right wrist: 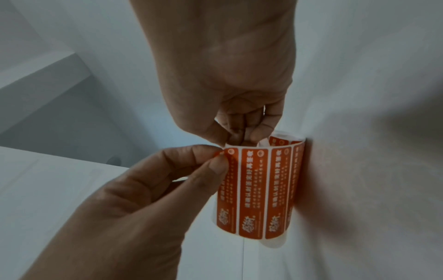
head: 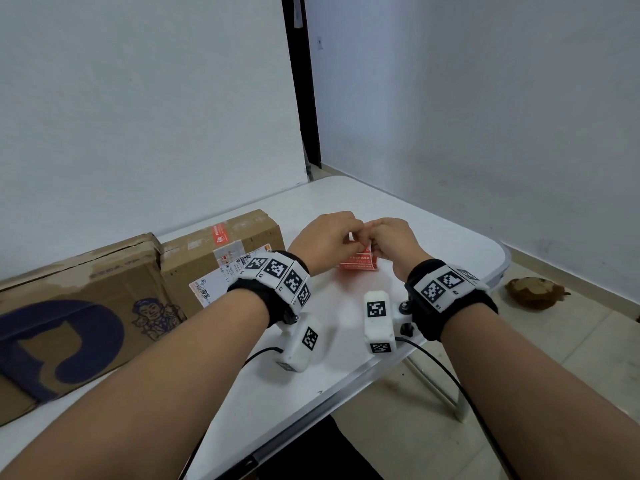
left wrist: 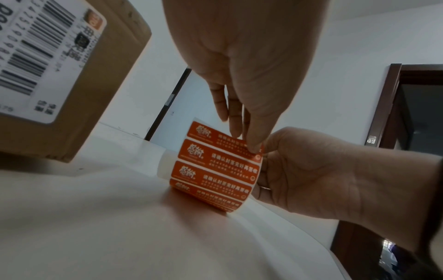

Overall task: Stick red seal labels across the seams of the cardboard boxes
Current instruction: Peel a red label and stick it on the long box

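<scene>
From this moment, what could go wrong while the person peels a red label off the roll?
1. The left hand pinches only the label corner; a fast pull might tear or curl it.
2. The right hand holds the roll only at one end, on the table, so it could slip or unroll.
3. The boxes lie off to the left; on the way there the freed label may fold and stick to itself.

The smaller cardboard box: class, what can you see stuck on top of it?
On the smaller cardboard box, one red seal label lies across the taped seam, with a white shipping label nearer the person. The left wrist covers that label's corner.
</scene>
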Available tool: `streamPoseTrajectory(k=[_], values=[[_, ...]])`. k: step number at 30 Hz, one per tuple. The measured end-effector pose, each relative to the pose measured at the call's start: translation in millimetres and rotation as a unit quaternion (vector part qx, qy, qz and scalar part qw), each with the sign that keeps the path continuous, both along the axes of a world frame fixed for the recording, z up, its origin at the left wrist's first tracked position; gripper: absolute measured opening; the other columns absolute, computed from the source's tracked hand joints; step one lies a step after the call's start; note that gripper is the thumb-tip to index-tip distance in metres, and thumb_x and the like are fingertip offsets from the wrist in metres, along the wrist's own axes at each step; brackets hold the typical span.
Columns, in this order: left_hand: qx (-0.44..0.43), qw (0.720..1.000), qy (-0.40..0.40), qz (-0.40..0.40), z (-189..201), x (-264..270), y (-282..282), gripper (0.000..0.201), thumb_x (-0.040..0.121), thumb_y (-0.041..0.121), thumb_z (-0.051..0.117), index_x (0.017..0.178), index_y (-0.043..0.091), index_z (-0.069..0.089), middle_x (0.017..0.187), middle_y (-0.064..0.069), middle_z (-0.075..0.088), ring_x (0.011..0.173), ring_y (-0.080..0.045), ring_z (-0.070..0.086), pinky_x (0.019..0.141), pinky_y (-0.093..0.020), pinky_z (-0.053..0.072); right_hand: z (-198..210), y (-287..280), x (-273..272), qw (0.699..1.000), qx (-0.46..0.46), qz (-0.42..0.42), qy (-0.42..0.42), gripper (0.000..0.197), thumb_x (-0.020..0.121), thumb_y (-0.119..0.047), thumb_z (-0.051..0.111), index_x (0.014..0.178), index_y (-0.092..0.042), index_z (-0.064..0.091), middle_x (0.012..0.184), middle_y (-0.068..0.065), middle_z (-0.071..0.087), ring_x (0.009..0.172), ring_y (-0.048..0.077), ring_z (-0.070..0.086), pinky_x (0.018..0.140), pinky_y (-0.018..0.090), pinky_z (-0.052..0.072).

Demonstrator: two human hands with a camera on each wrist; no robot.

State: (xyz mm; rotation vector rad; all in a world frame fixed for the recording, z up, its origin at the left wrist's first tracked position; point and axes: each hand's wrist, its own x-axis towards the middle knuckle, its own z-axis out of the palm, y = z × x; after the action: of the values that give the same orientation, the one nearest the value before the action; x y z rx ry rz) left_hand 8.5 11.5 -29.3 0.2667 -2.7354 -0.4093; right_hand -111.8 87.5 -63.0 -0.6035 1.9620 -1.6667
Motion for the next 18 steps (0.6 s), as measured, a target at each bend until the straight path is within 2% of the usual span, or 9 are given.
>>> streamPoseTrajectory(k=[4, 6, 8, 11, 13, 15, 17, 18], values=[[0.068, 0.998, 0.011, -0.004, 7.1, 8.7, -2.4, 0.009, 0.079, 0.015, 0.068, 0.086, 0.019, 0.073, 0.095, -0.002, 0.061, 0.078, -0.014, 0.061, 0.077, -0.025, 0.048, -5.7, -3.6, -3.0, 1.000, 0.004, -0.014, 0.008, 0.030, 0.081, 0.000, 0.043, 0.077, -0.021, 0.064, 0.089, 0.007, 0.063, 0.077, 0.023, 0.057, 0.064, 0.031, 0.048], [0.127, 0.991, 0.033, 0.003, 12.5, 14.9, -3.6, 0.007, 0.078, 0.019, 0.071, 0.085, 0.021, 0.072, 0.096, -0.001, 0.062, 0.078, -0.011, 0.061, 0.074, -0.016, 0.046, -8.5, -5.0, -3.1, 1.000, 0.015, -0.017, 0.021, 0.031, 0.084, 0.000, 0.041, 0.080, -0.021, 0.064, 0.096, 0.008, 0.062, 0.082, 0.022, 0.056, 0.061, 0.026, 0.043], [0.182, 0.982, 0.052, 0.026, 18.4, 21.3, -5.2, 0.005, 0.078, 0.024, 0.073, 0.083, 0.024, 0.072, 0.098, 0.000, 0.064, 0.079, -0.007, 0.059, 0.067, -0.009, 0.043, -11.1, -6.7, -3.2, 0.999, 0.022, -0.015, 0.031, 0.032, 0.085, 0.001, 0.039, 0.083, -0.019, 0.064, 0.100, 0.011, 0.064, 0.080, 0.022, 0.056, 0.056, 0.025, 0.038], [0.249, 0.965, 0.070, 0.043, 26.9, 29.9, -7.7, 0.007, 0.080, 0.027, 0.072, 0.086, 0.023, 0.072, 0.098, 0.002, 0.066, 0.073, 0.000, 0.057, 0.061, -0.013, 0.040, -11.5, -9.6, -4.8, 0.998, 0.037, -0.017, 0.048, 0.035, 0.084, 0.001, 0.038, 0.074, -0.023, 0.061, 0.104, 0.012, 0.065, 0.084, 0.025, 0.057, 0.057, 0.026, 0.038], [0.285, 0.954, 0.086, 0.050, 29.7, 35.1, -9.8, 0.011, 0.081, 0.025, 0.071, 0.090, 0.019, 0.072, 0.089, 0.005, 0.066, 0.061, 0.005, 0.052, 0.056, -0.010, 0.036, -10.1, -9.7, -5.1, 0.997, 0.046, -0.020, 0.061, 0.033, 0.086, 0.000, 0.037, 0.078, -0.022, 0.061, 0.101, 0.011, 0.065, 0.083, 0.025, 0.058, 0.059, 0.026, 0.041], [0.321, 0.940, 0.107, 0.050, 31.0, 39.1, -12.9, 0.011, 0.081, 0.024, 0.071, 0.090, 0.018, 0.071, 0.089, 0.000, 0.070, 0.068, -0.002, 0.054, 0.068, -0.016, 0.041, -10.0, -10.4, -6.5, 0.996, 0.057, -0.022, 0.070, 0.030, 0.088, -0.002, 0.037, 0.087, -0.019, 0.061, 0.102, 0.011, 0.065, 0.082, 0.025, 0.061, 0.063, 0.028, 0.046], [0.354, 0.925, 0.128, 0.045, 33.2, 42.9, -13.1, 0.010, 0.080, 0.023, 0.072, 0.088, 0.017, 0.072, 0.095, -0.012, 0.072, 0.078, -0.014, 0.055, 0.078, -0.032, 0.044, -11.0, -10.5, -7.4, 0.994, 0.072, -0.022, 0.085, 0.029, 0.089, -0.004, 0.036, 0.092, -0.018, 0.060, 0.106, 0.011, 0.066, 0.081, 0.024, 0.062, 0.063, 0.029, 0.046], [0.366, 0.919, 0.140, 0.047, 34.5, 44.3, -12.8, 0.011, 0.080, 0.022, 0.072, 0.089, 0.016, 0.072, 0.097, -0.015, 0.072, 0.079, -0.017, 0.055, 0.081, -0.036, 0.045, -11.7, -11.0, -7.7, 0.992, 0.076, -0.023, 0.096, 0.029, 0.090, -0.003, 0.035, 0.094, -0.018, 0.060, 0.109, 0.012, 0.065, 0.080, 0.023, 0.060, 0.060, 0.028, 0.045]])
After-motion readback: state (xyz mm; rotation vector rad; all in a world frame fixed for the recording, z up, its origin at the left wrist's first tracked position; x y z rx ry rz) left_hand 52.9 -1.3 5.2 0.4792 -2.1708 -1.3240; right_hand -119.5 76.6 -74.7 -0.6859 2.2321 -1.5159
